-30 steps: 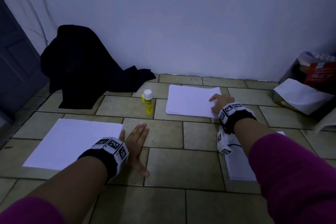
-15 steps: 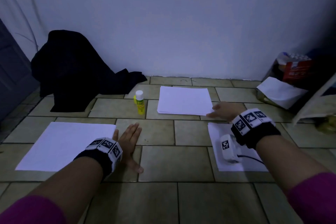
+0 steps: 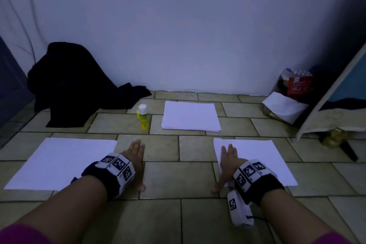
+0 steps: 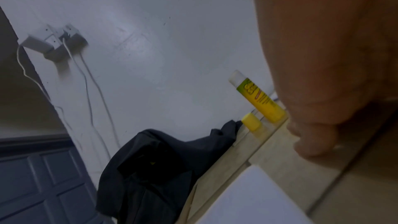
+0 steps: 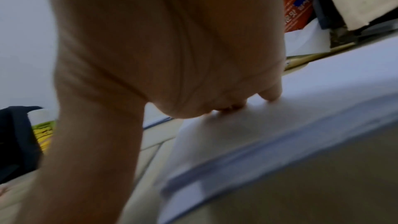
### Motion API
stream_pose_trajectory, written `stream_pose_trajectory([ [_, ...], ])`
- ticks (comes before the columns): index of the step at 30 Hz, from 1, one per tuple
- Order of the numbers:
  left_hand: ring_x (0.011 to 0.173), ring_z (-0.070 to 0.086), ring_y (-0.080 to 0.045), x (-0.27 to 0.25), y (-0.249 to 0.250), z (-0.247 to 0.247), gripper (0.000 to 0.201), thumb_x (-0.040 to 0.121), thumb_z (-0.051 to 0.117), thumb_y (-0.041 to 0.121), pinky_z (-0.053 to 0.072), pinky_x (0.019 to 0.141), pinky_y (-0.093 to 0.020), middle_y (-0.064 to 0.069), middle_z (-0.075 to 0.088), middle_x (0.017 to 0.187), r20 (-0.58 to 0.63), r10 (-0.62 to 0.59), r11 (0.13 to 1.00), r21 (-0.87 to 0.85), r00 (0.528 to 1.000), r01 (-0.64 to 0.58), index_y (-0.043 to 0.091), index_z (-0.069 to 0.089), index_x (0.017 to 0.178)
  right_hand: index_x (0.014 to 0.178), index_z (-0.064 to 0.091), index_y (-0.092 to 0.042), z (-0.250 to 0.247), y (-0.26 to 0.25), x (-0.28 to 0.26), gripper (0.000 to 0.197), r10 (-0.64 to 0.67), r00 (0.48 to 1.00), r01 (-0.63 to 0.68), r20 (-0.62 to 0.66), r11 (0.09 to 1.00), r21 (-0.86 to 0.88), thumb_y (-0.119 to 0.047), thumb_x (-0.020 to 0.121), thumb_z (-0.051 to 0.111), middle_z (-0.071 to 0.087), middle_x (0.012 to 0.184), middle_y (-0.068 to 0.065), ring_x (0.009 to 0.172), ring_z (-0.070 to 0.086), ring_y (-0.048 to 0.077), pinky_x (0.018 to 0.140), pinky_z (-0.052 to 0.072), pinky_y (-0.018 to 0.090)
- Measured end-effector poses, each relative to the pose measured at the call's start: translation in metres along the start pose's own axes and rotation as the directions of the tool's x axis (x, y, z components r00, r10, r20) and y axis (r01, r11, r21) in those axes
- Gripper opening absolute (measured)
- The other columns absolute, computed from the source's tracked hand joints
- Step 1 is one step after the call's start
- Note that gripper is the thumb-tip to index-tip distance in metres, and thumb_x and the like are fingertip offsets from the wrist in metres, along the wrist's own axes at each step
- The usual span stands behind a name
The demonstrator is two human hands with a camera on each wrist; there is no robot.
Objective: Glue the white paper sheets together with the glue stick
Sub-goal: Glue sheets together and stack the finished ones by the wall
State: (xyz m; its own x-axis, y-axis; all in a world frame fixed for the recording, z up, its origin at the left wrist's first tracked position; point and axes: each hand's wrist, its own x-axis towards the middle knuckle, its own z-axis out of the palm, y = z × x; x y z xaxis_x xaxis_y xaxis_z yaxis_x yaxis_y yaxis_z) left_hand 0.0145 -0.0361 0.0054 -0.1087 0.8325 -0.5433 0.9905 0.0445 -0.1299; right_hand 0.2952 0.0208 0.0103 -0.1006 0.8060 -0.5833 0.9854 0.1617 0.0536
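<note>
Where tiles meet wall, black cloth [image 3: 69, 83].

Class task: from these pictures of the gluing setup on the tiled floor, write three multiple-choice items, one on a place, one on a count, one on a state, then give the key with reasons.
1. Where does the glue stick stand?
A. left of the far paper stack
B. on the right sheet
C. in the left hand

2. How many separate white paper lots lie on the floor tiles in front of the person?
A. one
B. three
C. five

3. What is the right hand doing?
A. gripping the glue stick
B. resting flat on the right sheet
C. raised in the air

Key: A, it stands upright on a tile beside the stack; B, left sheet, far stack, right sheet; B, straight fingers lie on the paper, while the left hand lies on bare tile.
</note>
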Motion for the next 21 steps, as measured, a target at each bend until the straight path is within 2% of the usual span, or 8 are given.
stream_pose_trajectory([
  [6,0.149,-0.010,-0.026,-0.013,0.006,-0.002,0.116,0.085,0.066,0.050,0.007,0.119,-0.038,-0.014,-0.021,0.158,0.015,-0.012,1.000,-0.028,1.000,0.013,0.004,-0.018,0.150,0.145,-0.024,0.000,0.011,-0.009,-0.001,0.150,0.047,0.996,-0.050,-0.080,0.998,-0.039,-0.062,0.056,0.080,-0.025,0.153,0.022,0.144,-0.017,0.037,0.116,0.007,0.052],
  [9,0.148,-0.011,-0.025,-0.023,0.002,0.001,0.105,0.091,0.057,0.049,0.009,0.120,-0.041,-0.013,-0.022,0.158,0.023,0.051,0.995,-0.082,0.998,-0.049,0.005,-0.017,0.150,0.145,-0.024,0.000,0.009,-0.010,-0.003,0.150,0.050,0.996,-0.054,-0.079,0.998,-0.040,-0.062,0.056,0.080,-0.025,0.153,0.022,0.144,-0.018,0.037,0.116,0.008,0.051],
  [11,0.149,-0.006,-0.022,-0.032,-0.007,0.002,0.102,0.091,0.055,0.053,0.013,0.120,-0.039,-0.008,-0.021,0.159,0.019,0.104,0.985,-0.141,0.994,-0.100,0.011,-0.014,0.153,0.145,-0.025,0.000,0.007,-0.009,-0.003,0.150,0.049,0.996,-0.051,-0.075,0.998,-0.021,-0.061,0.056,0.081,-0.025,0.154,0.021,0.144,-0.018,0.037,0.116,0.008,0.050],
  [14,0.149,0.003,-0.016,-0.039,-0.034,0.006,0.094,0.089,0.059,0.053,0.013,0.118,-0.031,0.000,-0.010,0.162,-0.104,0.115,0.957,-0.256,0.988,-0.139,0.021,0.001,0.155,0.145,-0.025,0.000,0.008,-0.010,-0.006,0.149,0.044,0.996,-0.046,-0.082,0.999,-0.018,-0.060,0.057,0.080,-0.024,0.154,0.022,0.144,-0.018,0.037,0.116,0.007,0.050],
  [17,0.149,-0.005,-0.017,-0.044,-0.065,0.008,0.101,0.085,0.063,0.053,0.009,0.119,-0.028,-0.004,-0.008,0.162,-0.220,-0.008,0.948,-0.311,0.975,-0.062,0.015,0.000,0.154,0.144,-0.025,0.001,0.007,-0.011,-0.008,0.149,0.042,0.995,-0.044,-0.087,0.999,-0.022,-0.061,0.058,0.079,-0.025,0.153,0.023,0.143,-0.018,0.037,0.116,0.006,0.049],
  [19,0.149,0.006,-0.022,-0.050,-0.081,0.008,0.104,0.082,0.067,0.053,0.017,0.117,-0.029,-0.011,0.004,0.161,-0.198,-0.126,0.941,-0.335,0.972,0.054,0.006,0.006,0.152,0.144,-0.025,0.000,0.006,-0.011,-0.008,0.149,0.038,0.996,-0.040,-0.078,0.999,-0.019,-0.061,0.058,0.079,-0.025,0.153,0.022,0.143,-0.019,0.037,0.116,0.005,0.049],
  [20,0.145,0.020,-0.025,-0.052,-0.088,0.009,0.100,0.081,0.069,0.052,0.027,0.114,-0.031,-0.014,0.019,0.157,-0.186,-0.170,0.941,-0.323,0.968,0.103,0.004,0.016,0.150,0.144,-0.026,0.000,0.006,-0.010,-0.008,0.149,0.039,0.997,-0.040,-0.069,0.999,-0.017,-0.061,0.058,0.080,-0.026,0.153,0.022,0.143,-0.019,0.037,0.116,0.006,0.049],
  [21,0.134,0.038,-0.022,-0.054,-0.093,0.011,0.090,0.079,0.071,0.050,0.037,0.106,-0.030,-0.012,0.037,0.149,-0.174,-0.198,0.943,-0.303,0.965,0.139,0.005,0.030,0.145,0.144,-0.026,0.000,0.006,-0.010,-0.008,0.149,0.039,0.997,-0.040,-0.062,0.999,-0.012,-0.061,0.058,0.080,-0.026,0.153,0.022,0.143,-0.019,0.037,0.116,0.006,0.049],
])
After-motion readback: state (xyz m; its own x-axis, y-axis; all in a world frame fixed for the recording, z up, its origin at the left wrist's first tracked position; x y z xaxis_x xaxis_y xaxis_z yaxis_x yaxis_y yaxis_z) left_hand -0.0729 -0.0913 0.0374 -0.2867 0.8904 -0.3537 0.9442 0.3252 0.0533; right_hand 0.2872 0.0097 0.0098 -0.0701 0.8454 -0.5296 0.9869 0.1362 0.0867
